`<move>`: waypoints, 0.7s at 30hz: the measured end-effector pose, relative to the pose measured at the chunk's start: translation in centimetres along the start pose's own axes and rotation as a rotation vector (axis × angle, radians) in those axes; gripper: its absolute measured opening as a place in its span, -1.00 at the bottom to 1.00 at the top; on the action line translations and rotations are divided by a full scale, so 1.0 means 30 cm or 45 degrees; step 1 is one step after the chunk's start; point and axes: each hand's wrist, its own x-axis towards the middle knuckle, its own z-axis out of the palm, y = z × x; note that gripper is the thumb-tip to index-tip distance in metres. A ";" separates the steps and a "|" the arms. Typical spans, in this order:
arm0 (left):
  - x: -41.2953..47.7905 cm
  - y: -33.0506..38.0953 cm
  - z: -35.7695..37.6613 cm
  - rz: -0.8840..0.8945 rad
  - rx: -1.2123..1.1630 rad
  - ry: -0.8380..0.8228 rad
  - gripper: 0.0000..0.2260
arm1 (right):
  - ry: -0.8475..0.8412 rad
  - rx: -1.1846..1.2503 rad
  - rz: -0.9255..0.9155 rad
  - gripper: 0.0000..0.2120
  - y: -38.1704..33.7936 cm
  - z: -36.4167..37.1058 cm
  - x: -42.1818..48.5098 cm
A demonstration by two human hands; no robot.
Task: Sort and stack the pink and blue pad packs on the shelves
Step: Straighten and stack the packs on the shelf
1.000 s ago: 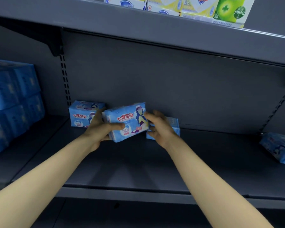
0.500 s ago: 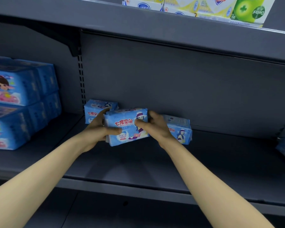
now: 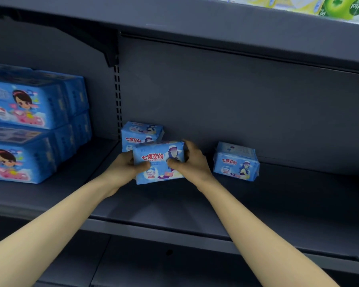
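Note:
A blue pad pack (image 3: pixel 158 161) with red lettering stands upright on the grey shelf (image 3: pixel 174 206). My left hand (image 3: pixel 125 169) grips its left end and my right hand (image 3: pixel 190 162) grips its right end. Just behind it, against the back wall, stands a second blue pack (image 3: pixel 140 133), partly hidden by the held one. A third blue pack (image 3: pixel 236 161) stands alone to the right of my right hand, apart from it.
Stacked larger blue packs (image 3: pixel 29 125) with a cartoon girl fill the left shelf section. A black bracket and slotted upright (image 3: pixel 117 96) divide the sections. Soap boxes (image 3: pixel 344 7) sit on the shelf above. A grey lip runs along the shelf's front edge.
The held pack has gone down and back toward the rear pack and now sits level on the shelf. The view shifted left, so the right-hand pack stands clear of my right hand.

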 end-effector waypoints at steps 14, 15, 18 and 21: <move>0.004 -0.041 -0.117 0.007 0.578 0.014 -0.46 | -0.021 -0.109 0.083 -0.35 -0.070 0.122 -0.028; 0.006 -0.041 -0.129 0.005 0.593 0.019 -0.39 | -0.007 -0.113 0.076 -0.36 -0.075 0.134 -0.027; 0.002 -0.033 -0.157 0.049 0.557 0.022 -0.32 | 0.032 -0.129 0.055 -0.36 -0.084 0.173 -0.023; 0.005 -0.035 -0.183 0.118 0.453 0.008 -0.49 | 0.070 -0.129 0.032 -0.36 -0.086 0.202 -0.019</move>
